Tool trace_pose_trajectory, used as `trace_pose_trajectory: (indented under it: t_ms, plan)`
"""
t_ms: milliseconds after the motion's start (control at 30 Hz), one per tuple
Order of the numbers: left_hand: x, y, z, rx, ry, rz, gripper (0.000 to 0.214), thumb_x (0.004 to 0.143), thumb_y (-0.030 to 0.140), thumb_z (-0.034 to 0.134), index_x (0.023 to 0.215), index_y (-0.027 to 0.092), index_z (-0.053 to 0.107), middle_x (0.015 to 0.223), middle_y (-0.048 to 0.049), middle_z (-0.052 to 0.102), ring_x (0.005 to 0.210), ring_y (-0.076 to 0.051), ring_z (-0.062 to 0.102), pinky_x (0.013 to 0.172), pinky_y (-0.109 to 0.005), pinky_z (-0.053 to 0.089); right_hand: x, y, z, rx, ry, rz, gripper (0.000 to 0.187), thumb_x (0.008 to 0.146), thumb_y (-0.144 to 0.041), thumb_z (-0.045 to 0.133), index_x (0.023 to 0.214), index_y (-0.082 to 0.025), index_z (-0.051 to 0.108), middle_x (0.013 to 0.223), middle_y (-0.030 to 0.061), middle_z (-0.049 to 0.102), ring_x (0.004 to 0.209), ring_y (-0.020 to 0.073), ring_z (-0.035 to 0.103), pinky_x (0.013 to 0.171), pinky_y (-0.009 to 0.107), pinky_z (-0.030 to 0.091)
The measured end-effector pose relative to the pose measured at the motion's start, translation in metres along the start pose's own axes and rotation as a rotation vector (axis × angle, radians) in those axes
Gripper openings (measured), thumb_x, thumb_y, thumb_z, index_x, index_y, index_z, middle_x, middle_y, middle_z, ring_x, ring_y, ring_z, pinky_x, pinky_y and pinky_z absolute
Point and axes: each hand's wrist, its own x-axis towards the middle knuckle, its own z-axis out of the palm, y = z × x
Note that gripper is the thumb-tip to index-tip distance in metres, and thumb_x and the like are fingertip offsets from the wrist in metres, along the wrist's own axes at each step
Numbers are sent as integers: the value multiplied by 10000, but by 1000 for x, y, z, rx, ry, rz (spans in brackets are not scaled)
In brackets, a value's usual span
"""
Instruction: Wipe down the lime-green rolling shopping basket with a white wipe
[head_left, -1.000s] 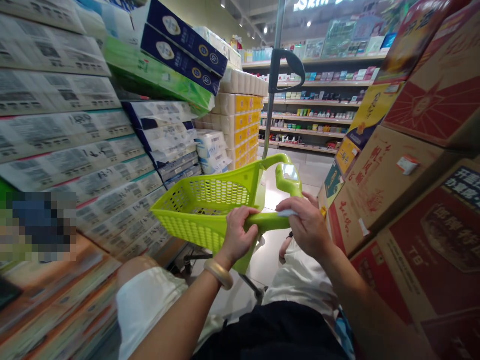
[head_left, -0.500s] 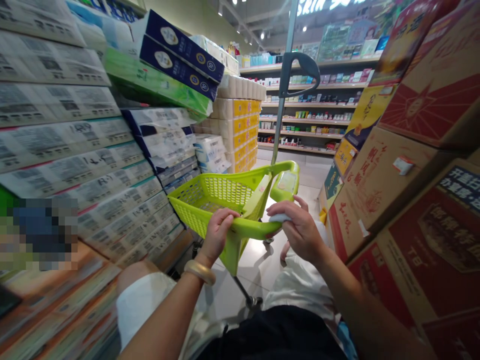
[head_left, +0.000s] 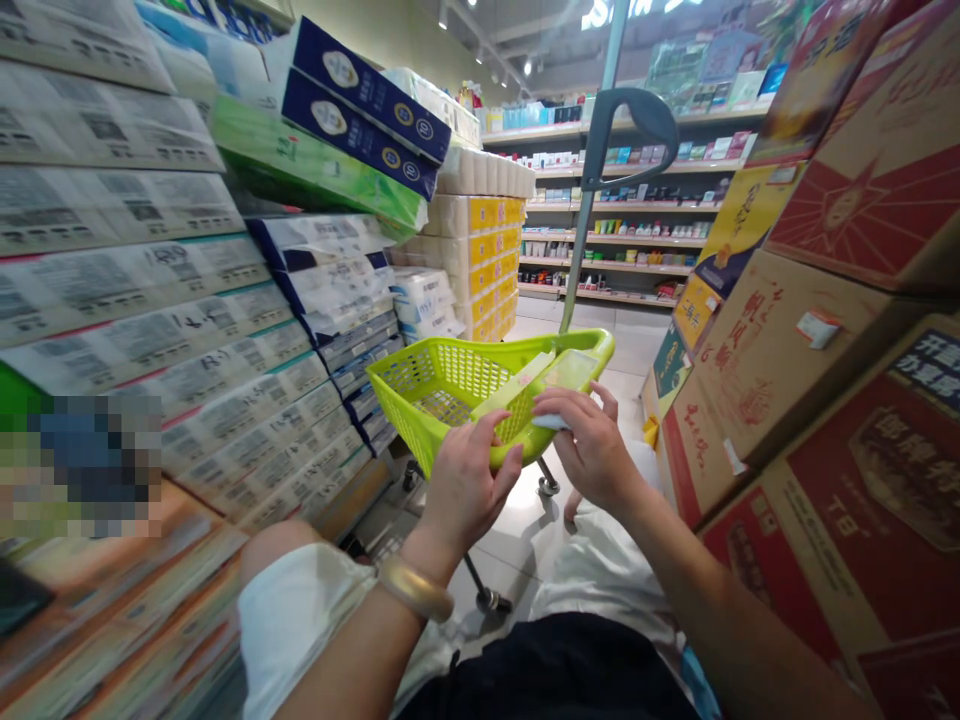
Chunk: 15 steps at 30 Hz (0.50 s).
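A lime-green wheeled shopping basket (head_left: 442, 385) stands on the tiled floor ahead of me, its grey pull handle (head_left: 626, 125) raised on a pole. My left hand (head_left: 465, 485), with a pale bangle on the wrist, grips the basket's near rim, thumb over the edge. My right hand (head_left: 589, 440) rests over the same rim further right, fingers curled on a small white cloth or wipe (head_left: 551, 422) pressed to the plastic. My knees in white shorts show below.
Stacked tissue and toilet-paper packs (head_left: 172, 300) wall the left side. Piled red and brown cardboard cartons (head_left: 825, 330) crowd the right. Yellow-labelled paper rolls (head_left: 480, 250) stand beyond the basket. Product shelves (head_left: 622, 240) cross the far end of the narrow aisle.
The basket has swung from tipped on its side to nearly upright on its wheels. My left hand has shifted along the rim; my right hand stays with the white cloth.
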Motion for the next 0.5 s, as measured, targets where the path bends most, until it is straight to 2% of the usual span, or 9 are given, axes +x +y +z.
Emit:
trace_pose_trajectory:
  t_ms: [100, 200, 300, 400, 500]
  plan:
    - [-1, -5, -1, 0, 16, -1, 327, 962, 400, 414, 1177, 193, 548, 823, -32, 625, 796, -206, 598, 760, -335, 459, -3, -6, 6, 13, 22, -28, 359, 821, -65, 418, 1070, -250, 598, 1151, 27, 706, 1172, 178, 608, 1163, 398, 167]
    - [-1, -6, -3, 6, 42, -22, 309, 952, 372, 414, 1153, 187, 560, 822, -34, 624, 794, -208, 587, 760, -342, 456, -2, -10, 7, 36, -27, -69, 376, 811, -64, 416, 1096, -245, 581, 1153, 28, 705, 1149, 175, 618, 1175, 406, 150]
    - [-1, -6, -4, 15, 34, -12, 263, 942, 350, 409, 1010, 194, 610, 808, -45, 636, 787, -212, 574, 749, -350, 446, 5, -5, 4, 14, -65, -35, 330, 811, -61, 419, 1011, -256, 594, 1122, 11, 716, 1108, 181, 631, 1180, 431, 121]
    - [0, -6, -4, 19, 9, 25, 282, 946, 338, 390, 839, 209, 617, 774, -48, 640, 773, -207, 563, 734, -347, 427, 10, -2, 5, -26, -7, 24, 325, 795, -53, 418, 970, -252, 605, 1115, 15, 716, 1105, 195, 625, 1172, 440, 144]
    - [1, -7, -5, 21, 10, 37, 291, 945, 343, 391, 820, 212, 618, 761, -47, 638, 762, -204, 555, 715, -342, 414, 5, -11, 10, -19, 13, -1, 341, 780, -57, 438, 986, -255, 623, 1103, 16, 712, 1092, 194, 624, 1168, 411, 187]
